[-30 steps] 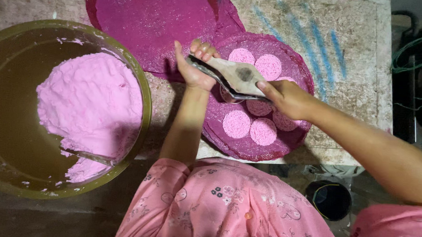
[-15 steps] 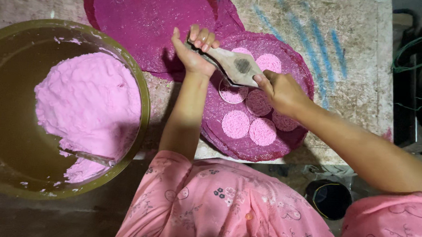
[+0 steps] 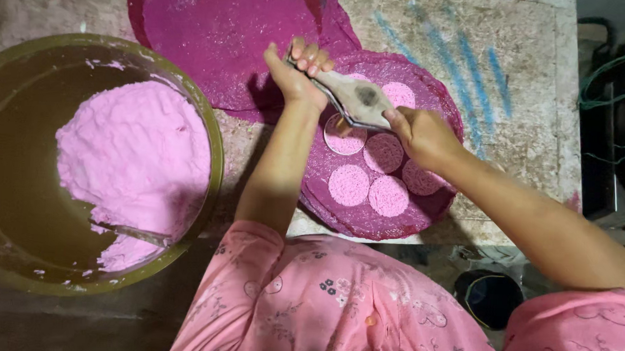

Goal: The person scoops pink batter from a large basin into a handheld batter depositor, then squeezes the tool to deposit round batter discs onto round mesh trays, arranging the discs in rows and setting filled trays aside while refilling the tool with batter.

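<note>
At far left I see a wide olive basin (image 3: 210,134) of pale pink batter (image 3: 136,166). Right of it my left hand (image 3: 295,74) pinches the narrow end of a flat metal scoop (image 3: 357,97), fingers curled round it. My right hand (image 3: 421,134) grips the wider end. The scoop hangs over a round magenta mat (image 3: 440,100) that already carries pale pink discs (image 3: 368,174). I judge a level scoop and a slow tilt keep each disc round and apart from its neighbours. Bare mat shows along the rim; the stone slab (image 3: 528,134) ends near my body and at right.
</note>
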Tool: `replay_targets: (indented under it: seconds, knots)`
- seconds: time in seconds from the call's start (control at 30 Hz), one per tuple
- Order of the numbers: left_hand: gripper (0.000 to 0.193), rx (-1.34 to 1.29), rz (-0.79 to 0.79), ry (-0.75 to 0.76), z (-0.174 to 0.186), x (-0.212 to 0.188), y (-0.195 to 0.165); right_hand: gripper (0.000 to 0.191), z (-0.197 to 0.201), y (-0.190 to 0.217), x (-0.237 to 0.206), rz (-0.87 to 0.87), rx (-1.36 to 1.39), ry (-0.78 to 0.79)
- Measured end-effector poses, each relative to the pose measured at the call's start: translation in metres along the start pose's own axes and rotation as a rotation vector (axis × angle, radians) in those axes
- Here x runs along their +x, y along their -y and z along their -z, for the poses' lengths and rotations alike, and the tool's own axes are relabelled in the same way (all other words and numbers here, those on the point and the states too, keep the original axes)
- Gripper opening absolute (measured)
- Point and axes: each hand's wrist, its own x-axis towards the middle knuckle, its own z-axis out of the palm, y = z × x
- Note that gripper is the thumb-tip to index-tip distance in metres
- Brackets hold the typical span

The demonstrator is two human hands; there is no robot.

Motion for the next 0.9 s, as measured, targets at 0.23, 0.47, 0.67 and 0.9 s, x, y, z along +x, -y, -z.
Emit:
replay_targets:
  seconds: [0.23,0.47,0.67,0.9]
  knots:
    - [0.048,0.011,0.027,0.051,-0.024,-0.002,0.015,0.06,0.003,-0.028,0.0,-0.108,-0.034,0.003]
    - [0.077,1.046,0.506,-0.181,0.015,-0.047,0.004,0.06,-0.012,-0.056,-0.016,-0.085,0.203,-0.017]
    - [0.059,1.517,0.289,-0.005,0.063,-0.071,0.007,0.063,-0.036,-0.072,-0.017,-0.105,0.242,-0.219]
    - [0.064,2.185,-0.318,0.376,0.073,-0.11,-0.022,0.067,-0.048,-0.073,-0.044,-0.288,0.583,-0.365]
